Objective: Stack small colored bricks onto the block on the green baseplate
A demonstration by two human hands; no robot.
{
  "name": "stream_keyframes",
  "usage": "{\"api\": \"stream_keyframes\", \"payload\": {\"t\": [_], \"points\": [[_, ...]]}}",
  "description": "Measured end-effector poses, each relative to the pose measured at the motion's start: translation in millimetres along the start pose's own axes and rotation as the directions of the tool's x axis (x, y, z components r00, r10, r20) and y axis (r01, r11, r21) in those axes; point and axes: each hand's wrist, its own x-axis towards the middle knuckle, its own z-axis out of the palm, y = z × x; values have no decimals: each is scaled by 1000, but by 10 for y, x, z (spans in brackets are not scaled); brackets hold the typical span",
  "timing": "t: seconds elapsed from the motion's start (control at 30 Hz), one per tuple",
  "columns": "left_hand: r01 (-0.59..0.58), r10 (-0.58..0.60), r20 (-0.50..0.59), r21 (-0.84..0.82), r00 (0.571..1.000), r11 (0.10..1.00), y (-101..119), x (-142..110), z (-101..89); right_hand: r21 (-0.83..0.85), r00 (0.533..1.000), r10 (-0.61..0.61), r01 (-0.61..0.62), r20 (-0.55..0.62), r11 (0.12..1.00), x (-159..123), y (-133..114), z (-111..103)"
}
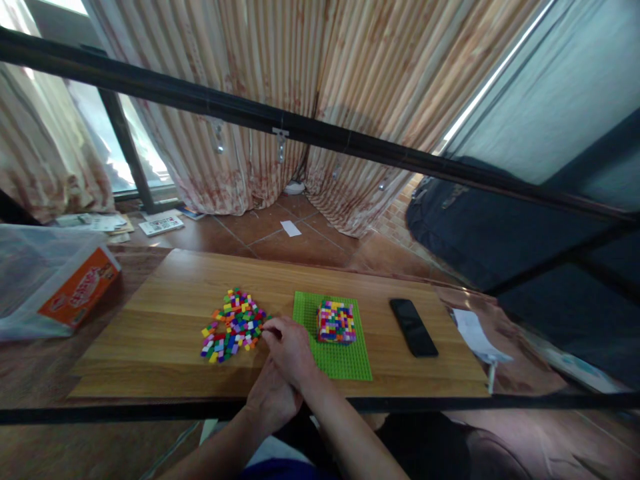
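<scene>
Watching through the head camera, using the green board (343, 363) as my landmark. Small coloured bricks (245, 325) lie in a loose heap on the table (155, 320), left of the board and apart from it. A brick block (337, 322), roughly box-shaped and multicoloured, sits on the board itself, right of its left edge.

Right hand (290, 347) is between heap and board — back of the hand up, its lower part by the board's left edge, fingers aimed left, away from the block. Fingertips are drawn together at the heap's right edge; can't tell if a brick is pinched in there. Left hand (274, 399) is left of the board, nearer the person, partly under the right wrist. Its fingers are hidden, so I can't call its grip.

Key relation: heap just left of the right fingertips, block to their right, across the board's edge. Right hand is nearer to both. Single bricks point every which way — too small to read one long axis.

Phone (414, 327) lies right of the board, slanted, its near end further right.
</scene>
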Motion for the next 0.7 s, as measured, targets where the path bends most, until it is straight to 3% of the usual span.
{"api": "stream_keyframes", "payload": {"t": [0.1, 0.2, 0.27, 0.33, 0.43, 0.7], "points": [[-72, 64, 63, 138, 996, 988, 104, 48, -119, 388, 989, 47, 11, -141, 921, -81, 86, -81], [-131, 115, 74, 274, 991, 953, 166, 89, -195, 702, 965, 220, -59, -140, 709, -140, 134, -192], [-162, 152, 54, 329, 987, 931, 163, 100, -200, 815, 950, 287, -68, -124, 575, -170, 137, -272], [-182, 184, 31, 365, 983, 913, 137, 100, -181, 858, 941, 311, -51, -130, 511, -195, 130, -341], [-210, 225, 8, 395, 974, 895, 98, 97, -156, 845, 940, 302, -31, -157, 535, -225, 136, -413], [-252, 283, -4, 440, 959, 862, 71, 106, -163, 615, 917, 209, 48, -339, 787, -310, 375, -545]]}}
